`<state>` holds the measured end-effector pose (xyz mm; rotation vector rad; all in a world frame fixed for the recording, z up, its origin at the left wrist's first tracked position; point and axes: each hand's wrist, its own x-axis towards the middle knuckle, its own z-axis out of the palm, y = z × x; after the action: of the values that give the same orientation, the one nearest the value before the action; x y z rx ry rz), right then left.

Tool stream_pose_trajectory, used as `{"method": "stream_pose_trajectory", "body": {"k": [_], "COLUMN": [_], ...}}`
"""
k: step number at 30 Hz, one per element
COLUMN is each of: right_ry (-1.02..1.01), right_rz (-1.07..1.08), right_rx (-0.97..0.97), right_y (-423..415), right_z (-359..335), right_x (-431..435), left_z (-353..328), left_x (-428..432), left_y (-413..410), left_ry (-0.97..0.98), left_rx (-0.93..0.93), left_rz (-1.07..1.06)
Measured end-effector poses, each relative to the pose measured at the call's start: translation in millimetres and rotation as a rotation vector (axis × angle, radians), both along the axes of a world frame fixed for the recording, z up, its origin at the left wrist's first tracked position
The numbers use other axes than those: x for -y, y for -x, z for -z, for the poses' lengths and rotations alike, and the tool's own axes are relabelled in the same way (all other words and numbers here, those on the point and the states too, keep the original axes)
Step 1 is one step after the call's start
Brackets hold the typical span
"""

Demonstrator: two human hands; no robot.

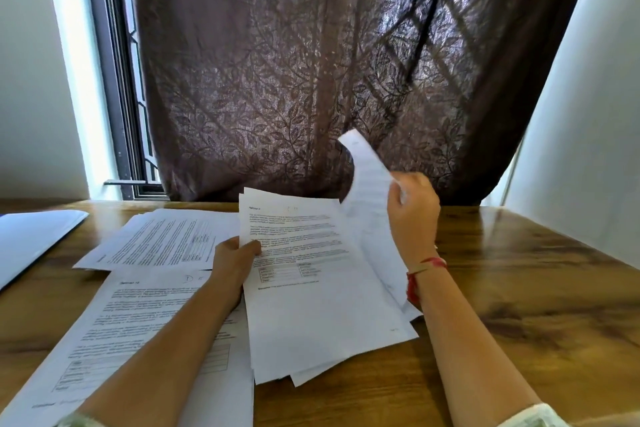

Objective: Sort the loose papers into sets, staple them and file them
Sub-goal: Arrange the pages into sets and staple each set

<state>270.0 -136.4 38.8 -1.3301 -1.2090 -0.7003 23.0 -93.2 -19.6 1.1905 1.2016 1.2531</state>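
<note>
A stack of printed papers [311,305] is in the middle of the wooden table, and my left hand [235,260] grips its left edge, thumb on the top page. My right hand [412,208] pinches a single sheet [367,184] and holds it curled upward off the right side of that stack. Another printed pile [138,333] lies flat at the near left, partly under my left forearm. A further spread of sheets [162,239] lies behind it.
A white folder or sheet [31,239] lies at the table's far left edge. The bare wooden table [519,288] extends to the right. A dark leaf-patterned curtain [311,62] hangs behind the table, with a window frame at the left.
</note>
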Motion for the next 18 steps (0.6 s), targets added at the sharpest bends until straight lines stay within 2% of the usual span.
{"method": "stream_pose_trajectory", "body": {"k": [3, 5, 6, 8, 10, 12, 14, 16, 18], "right_ry": [0.002, -0.023, -0.071, -0.185, -0.262, -0.239, -0.061, 0.273, 0.574], "right_rz": [-0.145, -0.254, -0.302, -0.378, -0.471, -0.619, -0.59, -0.545, -0.634], "right_rx": [0.405, 0.505, 0.467, 0.255, -0.119, -0.492, -0.611, -0.605, -0.635], "right_y": [29, 45, 51, 52, 46, 37, 26, 15, 7], "right_z": [-5, -8, -11, -24, -34, -36, -30, -16, -3], "right_x": [2, 3, 5, 10, 19, 21, 14, 0, -8], "left_z": [2, 3, 3, 3, 3, 3, 3, 3, 1], "left_x": [-1, -1, -2, -3, -3, -5, -7, -8, -5], "left_y": [-1, 0, 0, 1, 0, -1, -1, 0, 1], "left_ry": [-0.008, 0.0, 0.004, 0.013, 0.029, 0.032, 0.035, 0.029, 0.023], "left_rx": [-0.02, -0.022, -0.021, -0.01, -0.016, -0.01, -0.01, -0.026, -0.019], "left_rz": [0.007, 0.021, 0.024, 0.033, 0.025, 0.005, 0.024, 0.042, 0.048]}}
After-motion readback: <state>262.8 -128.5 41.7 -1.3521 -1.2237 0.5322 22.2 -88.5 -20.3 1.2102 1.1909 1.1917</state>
